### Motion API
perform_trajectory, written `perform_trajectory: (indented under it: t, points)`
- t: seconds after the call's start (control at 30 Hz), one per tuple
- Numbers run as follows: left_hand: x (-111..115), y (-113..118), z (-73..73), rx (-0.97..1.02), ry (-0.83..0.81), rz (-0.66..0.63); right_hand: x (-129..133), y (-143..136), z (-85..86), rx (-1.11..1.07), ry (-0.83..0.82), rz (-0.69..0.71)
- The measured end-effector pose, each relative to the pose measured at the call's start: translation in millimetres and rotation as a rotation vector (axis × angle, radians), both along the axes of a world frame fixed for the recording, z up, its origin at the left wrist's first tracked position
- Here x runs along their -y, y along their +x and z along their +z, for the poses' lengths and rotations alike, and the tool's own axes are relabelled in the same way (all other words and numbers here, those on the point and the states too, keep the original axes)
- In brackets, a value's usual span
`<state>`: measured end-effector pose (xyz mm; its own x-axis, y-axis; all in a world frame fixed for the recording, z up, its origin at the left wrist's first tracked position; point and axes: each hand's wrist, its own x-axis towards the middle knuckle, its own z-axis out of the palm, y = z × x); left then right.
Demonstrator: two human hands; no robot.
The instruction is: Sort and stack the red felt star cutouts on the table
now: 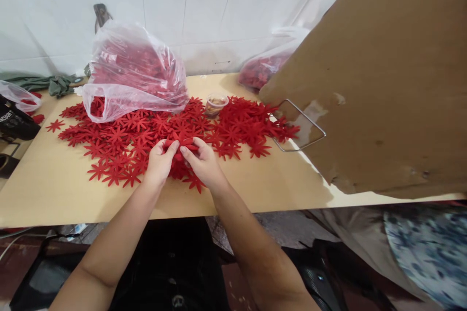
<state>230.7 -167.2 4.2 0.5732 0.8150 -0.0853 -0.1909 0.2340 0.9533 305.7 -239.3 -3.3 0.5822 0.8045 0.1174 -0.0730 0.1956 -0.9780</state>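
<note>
L + R fingers (172,146) pinch red flower (183,140) btwn thumbs & forefingers, nearly closed, petals pointing L/R, above counter (255,182).

Bright, even light; glare on plastic bag (136,70); right edge blurred, stretched.
</note>
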Motion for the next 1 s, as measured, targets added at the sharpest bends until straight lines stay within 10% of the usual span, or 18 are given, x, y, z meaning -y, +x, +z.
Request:
perform_trajectory:
  t: [0.77, 1.0]
  points:
    - [-1.2, -2.2, 5.3, 0.015, -0.058, -0.023, -15.6, 7.7, -11.2, -0.161, 0.028, -0.29]
    - [-3.6, -12.9, 18.1, 0.099, -0.355, -0.125, -9.5, 80.6, -9.6, 0.204, -0.036, -0.565]
